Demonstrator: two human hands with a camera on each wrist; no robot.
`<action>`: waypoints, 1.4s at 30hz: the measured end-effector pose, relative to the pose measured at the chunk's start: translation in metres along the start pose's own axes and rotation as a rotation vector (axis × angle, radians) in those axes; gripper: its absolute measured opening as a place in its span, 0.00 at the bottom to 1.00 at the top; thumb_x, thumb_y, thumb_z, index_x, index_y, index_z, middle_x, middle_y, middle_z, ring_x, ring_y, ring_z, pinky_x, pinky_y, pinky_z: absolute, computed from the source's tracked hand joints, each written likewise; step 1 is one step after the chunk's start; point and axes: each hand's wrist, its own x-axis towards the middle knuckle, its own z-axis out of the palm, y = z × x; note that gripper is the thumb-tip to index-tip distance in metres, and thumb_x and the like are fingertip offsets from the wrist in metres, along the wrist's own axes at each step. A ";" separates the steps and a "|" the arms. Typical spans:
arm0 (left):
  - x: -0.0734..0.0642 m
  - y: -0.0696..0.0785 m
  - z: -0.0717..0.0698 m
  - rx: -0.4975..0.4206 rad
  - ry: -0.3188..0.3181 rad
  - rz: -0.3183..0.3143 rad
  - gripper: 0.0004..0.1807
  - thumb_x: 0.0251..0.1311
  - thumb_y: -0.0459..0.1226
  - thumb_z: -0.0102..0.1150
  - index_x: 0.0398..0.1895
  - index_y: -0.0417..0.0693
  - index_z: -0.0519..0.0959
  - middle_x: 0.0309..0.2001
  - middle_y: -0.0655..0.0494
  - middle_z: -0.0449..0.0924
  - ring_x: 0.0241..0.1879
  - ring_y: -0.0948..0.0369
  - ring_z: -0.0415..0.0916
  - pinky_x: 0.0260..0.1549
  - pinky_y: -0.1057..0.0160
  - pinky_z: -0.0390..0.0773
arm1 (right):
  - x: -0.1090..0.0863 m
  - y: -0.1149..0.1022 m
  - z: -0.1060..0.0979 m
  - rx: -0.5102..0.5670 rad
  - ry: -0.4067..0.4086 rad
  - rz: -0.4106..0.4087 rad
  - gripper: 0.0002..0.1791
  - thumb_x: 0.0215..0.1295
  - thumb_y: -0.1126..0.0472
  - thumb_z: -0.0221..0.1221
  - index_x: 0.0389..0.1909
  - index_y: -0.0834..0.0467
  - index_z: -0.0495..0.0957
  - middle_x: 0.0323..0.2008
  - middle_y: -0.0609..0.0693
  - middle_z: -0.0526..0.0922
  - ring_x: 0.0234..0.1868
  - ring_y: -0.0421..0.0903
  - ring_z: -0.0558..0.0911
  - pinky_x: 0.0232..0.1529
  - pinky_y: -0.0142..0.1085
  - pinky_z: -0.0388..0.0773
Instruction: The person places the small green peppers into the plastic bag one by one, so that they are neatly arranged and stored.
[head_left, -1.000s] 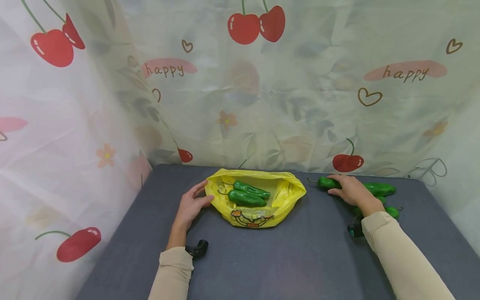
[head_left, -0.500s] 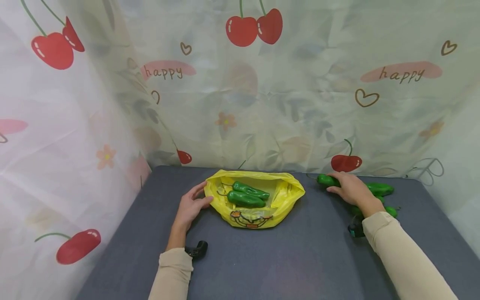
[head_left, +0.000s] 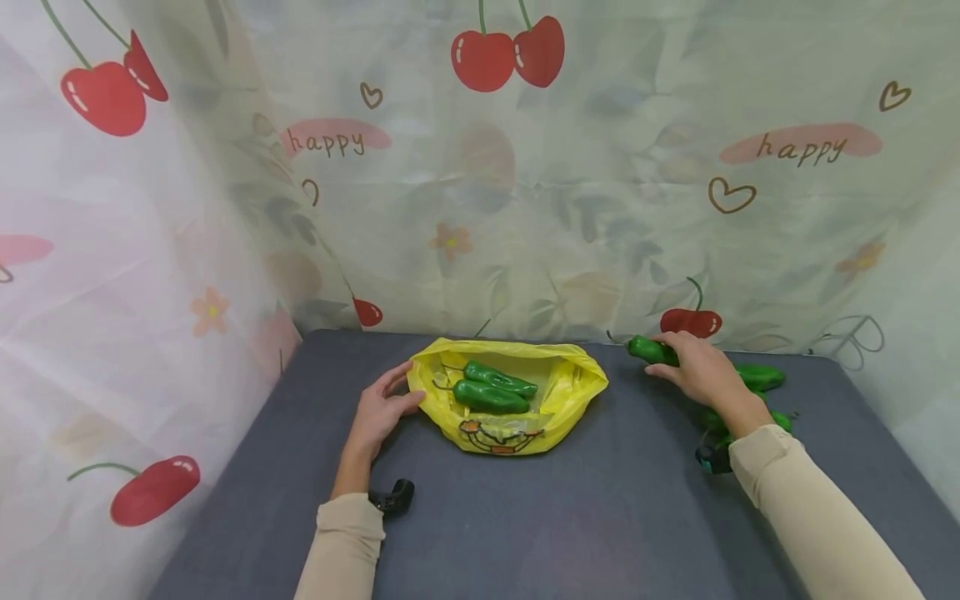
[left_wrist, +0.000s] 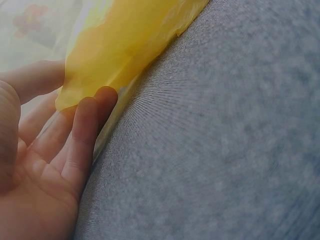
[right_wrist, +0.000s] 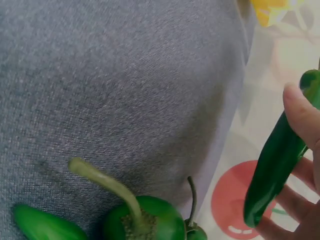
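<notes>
A yellow plastic bag [head_left: 576, 398] lies on the table with its mouth spread wide, and two green peppers [head_left: 491, 397] rest inside. My left hand [head_left: 378, 417] holds the bag's left rim between thumb and fingers; in the left wrist view the yellow film [left_wrist: 125, 42] passes between them. Over at the right, my right hand [head_left: 701, 375] grips a long green pepper [head_left: 643, 350] by its body, stem pointing left. In the right wrist view the held pepper [right_wrist: 274, 170] is raised off the table, thumb on one side and fingers on the other.
More green peppers [head_left: 761, 377] lie at the back right, partly hidden by my right forearm; one shows its thick stem [right_wrist: 107, 185] up close. A patterned curtain [head_left: 540, 225] hangs behind the grey table [head_left: 525, 525]. Black wrist devices [head_left: 397, 497] sit on both wrists.
My right hand has lifted the pepper slightly and shifted a little to the left with it. The left hand stays on the bag's rim.
</notes>
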 end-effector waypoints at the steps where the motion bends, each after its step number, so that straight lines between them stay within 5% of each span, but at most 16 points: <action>1: 0.000 0.000 0.000 -0.001 0.000 -0.001 0.36 0.61 0.44 0.72 0.73 0.64 0.71 0.74 0.51 0.69 0.47 0.60 0.85 0.50 0.63 0.86 | 0.000 -0.002 -0.001 0.005 0.006 0.003 0.36 0.66 0.44 0.67 0.69 0.59 0.72 0.59 0.65 0.78 0.56 0.62 0.78 0.58 0.64 0.74; 11: 0.000 0.000 0.000 0.001 -0.004 0.004 0.35 0.61 0.44 0.71 0.73 0.65 0.71 0.74 0.52 0.69 0.48 0.59 0.85 0.51 0.61 0.86 | -0.006 -0.020 -0.008 0.058 0.066 0.027 0.40 0.65 0.36 0.64 0.69 0.59 0.71 0.58 0.63 0.74 0.54 0.61 0.75 0.53 0.61 0.76; 20: -0.001 0.000 0.001 -0.001 0.000 -0.001 0.35 0.60 0.44 0.72 0.72 0.66 0.71 0.74 0.52 0.69 0.48 0.59 0.85 0.51 0.60 0.86 | -0.011 -0.034 -0.011 0.078 0.106 0.009 0.38 0.68 0.39 0.63 0.69 0.59 0.71 0.56 0.64 0.72 0.53 0.61 0.75 0.54 0.62 0.76; 29: 0.000 -0.001 -0.001 -0.011 -0.005 0.011 0.35 0.61 0.45 0.72 0.72 0.66 0.72 0.74 0.53 0.69 0.46 0.60 0.86 0.50 0.62 0.86 | -0.009 -0.053 -0.019 0.084 0.103 -0.051 0.36 0.73 0.39 0.58 0.72 0.58 0.69 0.52 0.60 0.73 0.43 0.53 0.73 0.38 0.43 0.73; 42: -0.001 0.000 -0.001 -0.009 -0.005 0.013 0.36 0.61 0.45 0.72 0.72 0.65 0.71 0.75 0.50 0.68 0.48 0.60 0.85 0.51 0.62 0.86 | -0.009 -0.083 -0.025 0.070 0.104 -0.144 0.36 0.71 0.43 0.61 0.74 0.55 0.68 0.55 0.59 0.75 0.44 0.52 0.75 0.39 0.42 0.75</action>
